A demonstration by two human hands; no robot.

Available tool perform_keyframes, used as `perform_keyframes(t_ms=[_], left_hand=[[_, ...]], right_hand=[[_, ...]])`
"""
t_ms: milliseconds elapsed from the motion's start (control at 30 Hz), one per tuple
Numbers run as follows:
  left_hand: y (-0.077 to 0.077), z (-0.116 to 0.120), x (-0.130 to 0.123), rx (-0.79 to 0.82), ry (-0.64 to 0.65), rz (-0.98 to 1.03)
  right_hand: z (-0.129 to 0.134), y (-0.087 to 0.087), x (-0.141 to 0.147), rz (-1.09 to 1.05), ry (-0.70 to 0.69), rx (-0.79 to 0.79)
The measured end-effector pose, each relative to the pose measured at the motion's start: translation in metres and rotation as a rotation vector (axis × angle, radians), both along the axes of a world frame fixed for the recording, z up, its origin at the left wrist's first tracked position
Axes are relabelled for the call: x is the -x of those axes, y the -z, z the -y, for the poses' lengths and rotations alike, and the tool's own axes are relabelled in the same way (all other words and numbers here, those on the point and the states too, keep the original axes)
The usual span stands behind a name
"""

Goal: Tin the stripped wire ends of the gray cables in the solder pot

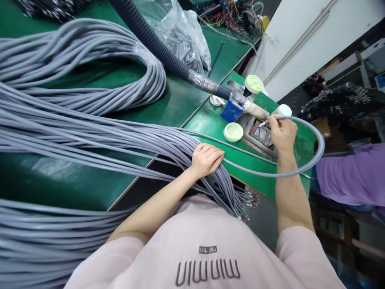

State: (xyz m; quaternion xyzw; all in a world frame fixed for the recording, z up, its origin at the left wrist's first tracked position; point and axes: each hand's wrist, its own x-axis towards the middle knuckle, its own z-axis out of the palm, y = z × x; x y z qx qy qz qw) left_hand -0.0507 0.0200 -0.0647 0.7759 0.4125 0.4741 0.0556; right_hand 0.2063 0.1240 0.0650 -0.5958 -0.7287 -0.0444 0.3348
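My left hand (pixel 207 159) lies curled over a thick bundle of grey cables (pixel 162 138), its fingers closed on them. Past this hand the cables bend down over the table edge, their stripped ends (pixel 249 199) hanging in a cluster. One grey cable (pixel 319 140) loops from the left hand round to my right hand (pixel 282 130), which pinches it near its end. Thin bare-ended wires (pixel 255 127), some red, stick out of that end above a square pot (pixel 261 136) with a shiny grey surface, seemingly a solder pot. Whether they touch it I cannot tell.
A ribbed hose (pixel 168 54) ends over the pot beside a blue box (pixel 232 110). Round tubs, including a pale dish (pixel 233 132), stand around it. Coiled cables (pixel 120 96) and a plastic bag (pixel 186 36) lie on the table. A person in purple (pixel 351 174) is at right.
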Motion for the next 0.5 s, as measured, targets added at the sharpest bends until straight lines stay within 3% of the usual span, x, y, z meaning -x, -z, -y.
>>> perform_keyframes(t_ms=[267, 500], left_hand=[[-0.003, 0.000, -0.001, -0.077, -0.018, 0.018], [-0.005, 0.000, -0.001, -0.081, -0.018, 0.002]], right_hand=[[-0.016, 0.022, -0.067, 0.051, 0.167, -0.009], [-0.027, 0.038, -0.081, 0.079, 0.203, 0.028]])
